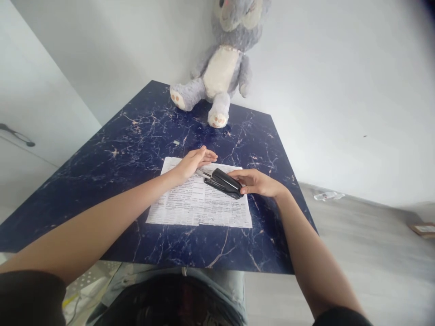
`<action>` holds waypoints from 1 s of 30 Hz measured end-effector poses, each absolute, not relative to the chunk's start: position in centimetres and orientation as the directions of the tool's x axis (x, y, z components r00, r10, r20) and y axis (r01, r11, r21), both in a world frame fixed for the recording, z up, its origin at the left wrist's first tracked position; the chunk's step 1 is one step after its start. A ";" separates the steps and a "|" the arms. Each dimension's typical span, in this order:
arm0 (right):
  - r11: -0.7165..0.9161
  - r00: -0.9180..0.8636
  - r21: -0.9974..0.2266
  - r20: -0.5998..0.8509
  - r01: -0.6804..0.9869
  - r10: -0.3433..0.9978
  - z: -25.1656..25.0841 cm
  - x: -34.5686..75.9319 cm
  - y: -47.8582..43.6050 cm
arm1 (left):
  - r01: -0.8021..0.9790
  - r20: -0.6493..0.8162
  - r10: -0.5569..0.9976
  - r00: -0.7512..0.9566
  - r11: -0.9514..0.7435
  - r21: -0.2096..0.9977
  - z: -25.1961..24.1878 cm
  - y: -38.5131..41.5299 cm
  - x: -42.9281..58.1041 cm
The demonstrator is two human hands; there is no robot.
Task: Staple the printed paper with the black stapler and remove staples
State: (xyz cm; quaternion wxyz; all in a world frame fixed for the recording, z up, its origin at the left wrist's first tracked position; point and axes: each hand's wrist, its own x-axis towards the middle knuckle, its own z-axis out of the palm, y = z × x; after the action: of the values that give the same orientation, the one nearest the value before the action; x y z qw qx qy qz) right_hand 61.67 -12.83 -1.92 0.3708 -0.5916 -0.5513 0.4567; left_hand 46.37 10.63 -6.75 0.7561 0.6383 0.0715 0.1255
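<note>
A black stapler (223,183) rests over two printed sheets of paper (185,206) that lie side by side. A narrow silver metal part (204,174) sticks out of its left end. My right hand (260,182) grips the stapler's right end, thumb at the near side and fingers at the far side. Close to the metal part, my left hand (195,162) lies over the upper edge of the paper with its fingers stretched out to the right. Whether its palm touches the metal part I cannot tell.
The dark blue marbled table (112,181) stands by a pale wall. A grey and cream plush toy (220,72) sits at its far edge. A clear plastic item (329,196) lies on the floor at right. At left is a white cabinet (30,90) with a dark handle.
</note>
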 end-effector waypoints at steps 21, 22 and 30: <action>-0.121 0.086 0.084 0.335 0.989 0.938 -1.9 55.8 -10.7 | 0.050 -0.081 0.031 0.996 0.565 0.824 -5.6 11.8 45.5; -0.128 0.092 0.083 0.343 0.988 0.935 -1.8 55.7 -10.7 | 0.033 -0.074 0.052 0.996 0.548 0.836 -5.6 11.6 45.6; -0.254 0.467 -0.495 0.374 0.831 0.801 -2.7 56.2 -10.7 | -0.242 0.233 0.560 0.795 -0.059 0.968 -4.8 11.6 45.0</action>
State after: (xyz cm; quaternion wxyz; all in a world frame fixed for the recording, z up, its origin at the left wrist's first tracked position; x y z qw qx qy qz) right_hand 56.21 -10.69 -2.73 0.3274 -0.7914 -0.5157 -0.0228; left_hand 44.97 11.56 -4.78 0.6754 0.6644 0.1196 0.2971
